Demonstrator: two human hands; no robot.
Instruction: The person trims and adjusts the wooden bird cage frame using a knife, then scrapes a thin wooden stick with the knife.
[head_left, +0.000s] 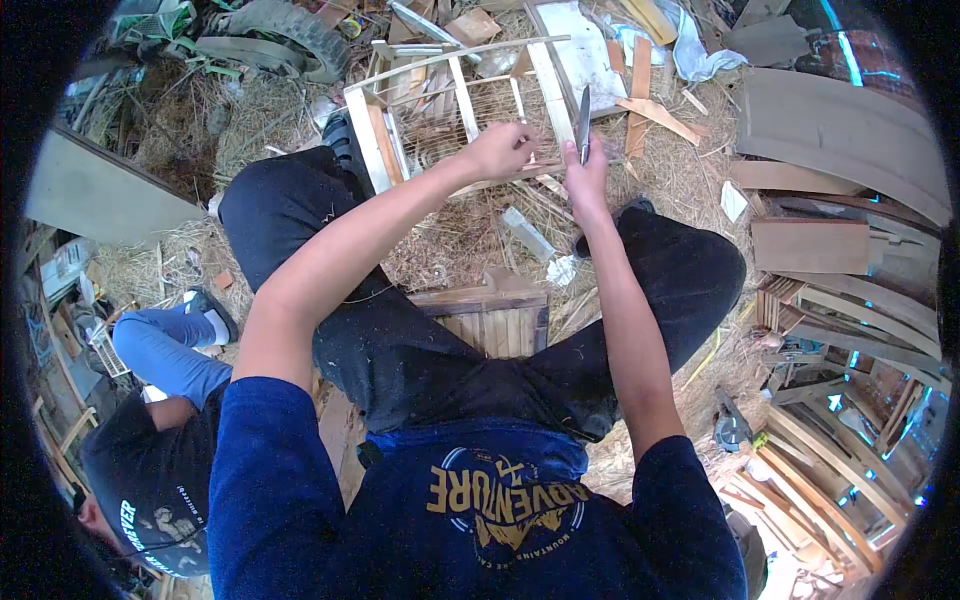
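My right hand [588,178] is closed round a knife [584,118], its blade pointing up and away from me. My left hand [501,151] is a little to the left of it, with curled fingers; whatever they hold, if anything, is too small to make out. Just beyond both hands lies a wooden frame [551,92] of pale slats, with thin parallel strands across it. A long thin strip [455,54] lies across the frame's far side. My left hand is over the frame's near edge, and the knife is beside its right end.
Between my legs is a slatted wooden piece [505,325]. An old tire [290,35] lies at the far left, and boards [810,245] are piled on the right. A seated person [165,430] is at my left. Straw and wood scraps cover the ground.
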